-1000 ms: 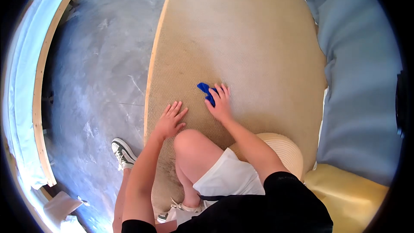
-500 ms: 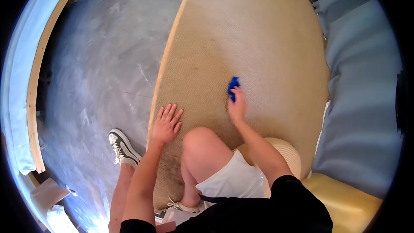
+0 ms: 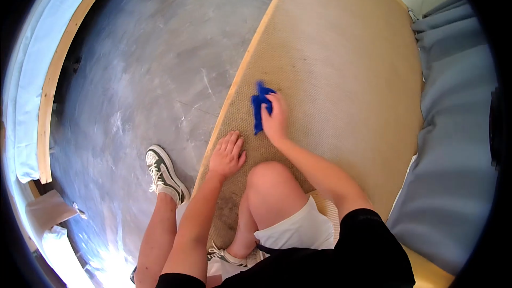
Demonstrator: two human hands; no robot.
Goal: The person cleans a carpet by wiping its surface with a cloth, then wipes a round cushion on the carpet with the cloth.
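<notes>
A crumpled blue cloth [image 3: 258, 111] is in my right hand [image 3: 275, 121], its fingers bent over the cloth's right side. Both are on the tan woven mat [image 3: 346, 74], near its left part. My left hand [image 3: 228, 156] lies palm down on the mat close to the wooden edge, fingers stretched out, holding nothing. Below and to the left of the cloth, that hand sits apart from it. Darker patches mark the mat around my hands and knee.
A wooden edging strip [image 3: 248, 56] separates the mat from the grey floor [image 3: 144, 74]. One sneaker [image 3: 165, 173] rests on that floor; the other [image 3: 226, 256] is on the mat. A blue-grey curtain [image 3: 453, 112] hangs at the right. Part of a round woven seat shows beneath me.
My right hand has swept the blue cloth leftward over the mat, closer to the wooden edge, and more of the cloth shows. My left hand stays on the mat. The camera view has turned.
</notes>
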